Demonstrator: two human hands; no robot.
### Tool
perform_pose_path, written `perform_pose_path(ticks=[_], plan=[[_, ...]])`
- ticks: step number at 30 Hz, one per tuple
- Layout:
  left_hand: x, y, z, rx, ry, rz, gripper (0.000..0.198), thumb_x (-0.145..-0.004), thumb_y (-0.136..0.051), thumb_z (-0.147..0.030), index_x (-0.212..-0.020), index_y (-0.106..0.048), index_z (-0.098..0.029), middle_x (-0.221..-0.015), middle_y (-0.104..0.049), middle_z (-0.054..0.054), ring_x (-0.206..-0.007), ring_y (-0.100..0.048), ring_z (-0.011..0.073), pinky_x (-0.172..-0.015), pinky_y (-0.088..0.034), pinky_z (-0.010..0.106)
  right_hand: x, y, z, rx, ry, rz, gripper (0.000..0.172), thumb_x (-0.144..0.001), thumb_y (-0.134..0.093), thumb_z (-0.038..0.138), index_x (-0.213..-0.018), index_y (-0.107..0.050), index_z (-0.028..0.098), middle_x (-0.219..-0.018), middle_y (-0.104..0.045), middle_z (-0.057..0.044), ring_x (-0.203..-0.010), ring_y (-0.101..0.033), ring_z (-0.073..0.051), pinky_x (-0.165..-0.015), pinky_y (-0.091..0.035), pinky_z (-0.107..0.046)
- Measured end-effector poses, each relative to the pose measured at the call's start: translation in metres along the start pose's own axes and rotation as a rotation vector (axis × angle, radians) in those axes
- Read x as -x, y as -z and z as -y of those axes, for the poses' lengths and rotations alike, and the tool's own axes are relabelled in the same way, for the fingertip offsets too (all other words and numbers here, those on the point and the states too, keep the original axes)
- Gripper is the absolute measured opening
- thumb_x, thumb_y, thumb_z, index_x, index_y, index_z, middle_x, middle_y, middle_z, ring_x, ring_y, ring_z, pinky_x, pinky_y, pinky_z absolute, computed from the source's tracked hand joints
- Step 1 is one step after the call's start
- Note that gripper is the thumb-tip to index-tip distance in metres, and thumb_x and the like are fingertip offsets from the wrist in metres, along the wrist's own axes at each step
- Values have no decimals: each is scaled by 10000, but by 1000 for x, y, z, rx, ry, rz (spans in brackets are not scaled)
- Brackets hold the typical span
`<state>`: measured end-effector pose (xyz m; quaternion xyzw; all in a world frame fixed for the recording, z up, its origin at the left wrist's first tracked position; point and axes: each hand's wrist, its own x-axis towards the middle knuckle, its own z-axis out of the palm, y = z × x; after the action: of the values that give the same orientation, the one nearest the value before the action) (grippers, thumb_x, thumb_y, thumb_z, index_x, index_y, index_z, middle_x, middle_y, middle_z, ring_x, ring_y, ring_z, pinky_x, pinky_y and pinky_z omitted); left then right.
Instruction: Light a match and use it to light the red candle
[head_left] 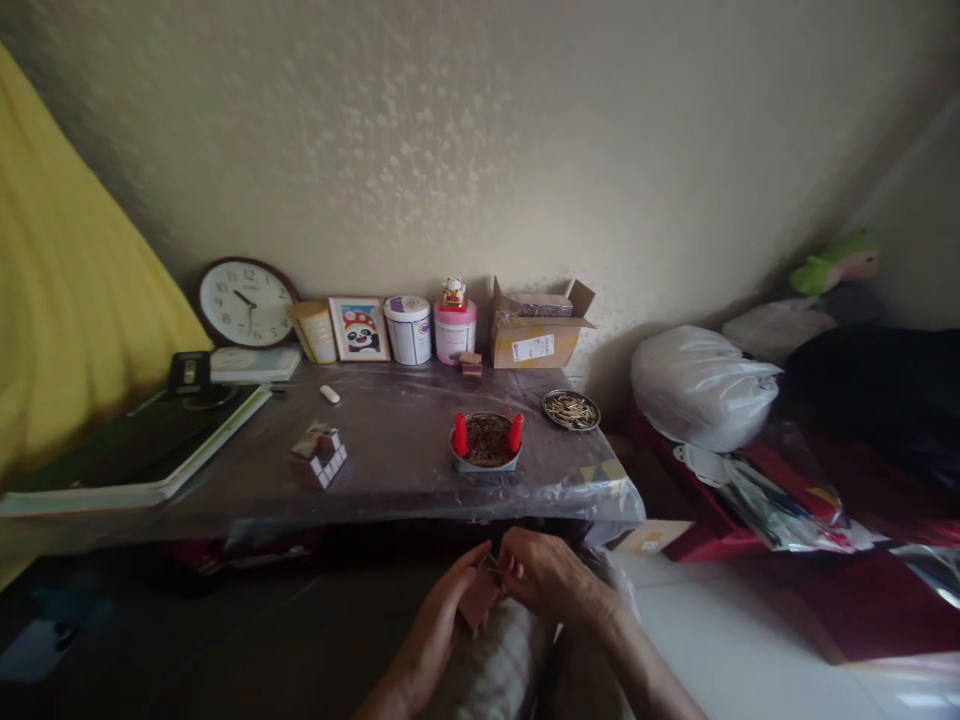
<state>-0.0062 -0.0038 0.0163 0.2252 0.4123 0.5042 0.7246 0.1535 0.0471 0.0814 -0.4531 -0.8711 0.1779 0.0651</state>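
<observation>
My left hand (444,600) and my right hand (541,572) meet low in front of me, below the table's front edge. Together they pinch a small reddish-brown box (480,600), perhaps a matchbox, with fingers curled around it. My left hand grips its lower part and my right hand closes over its top. On the plastic-covered table (405,470) just ahead stands a metal bowl (487,445) with dark contents and two red candles. A small metal dish of matchsticks (571,409) lies to its right.
A wall clock (246,302), jars, a framed picture, a pink tin and an open cardboard box (538,328) line the wall. A small stack of boxes (321,455) and a large book (142,450) sit left. White bags (701,388) and clutter fill the right.
</observation>
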Motion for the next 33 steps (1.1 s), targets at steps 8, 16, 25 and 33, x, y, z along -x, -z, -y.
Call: perform_pose_path(ticks=[8, 16, 25, 33], plan=[[3, -1, -6, 4, -30, 10, 515, -812, -573, -382, -1265, -547, -137, -909, -750, 106, -570, -547, 143, -531, -364, 283, 3, 13, 2, -236, 8, -84, 209, -777, -526, 51, -850, -674, 181, -837, -679, -20, -748, -622, -130, -684, -443, -203], [-1, -4, 2, 114, -2, 13, 403, -717, -673, -396, -1042, -701, -159, -706, -713, 28, -497, -521, 124, -477, -336, 264, 0, 0, 16, -103, 103, -105, 202, -798, -506, 57, -822, -669, 173, -850, -631, -32, -767, -597, -139, -683, -442, -211], [3, -19, -12, 206, 23, -29, 352, -575, -777, -393, -869, -748, -201, -751, -741, 35, -545, -551, 117, -445, -301, 219, -1, -14, 9, -524, 39, -253, 184, -754, -549, 35, -748, -656, 184, -790, -624, 8, -722, -588, -108, -652, -431, -189], [-1, -22, -20, 185, -124, -65, 242, -666, -708, -353, -849, -707, -195, -717, -728, 22, -475, -529, 102, -396, -289, 210, 15, -8, 21, -743, -98, -474, 165, -900, -499, 317, -846, -606, 203, -787, -669, -26, -741, -636, -165, -688, -516, -244]])
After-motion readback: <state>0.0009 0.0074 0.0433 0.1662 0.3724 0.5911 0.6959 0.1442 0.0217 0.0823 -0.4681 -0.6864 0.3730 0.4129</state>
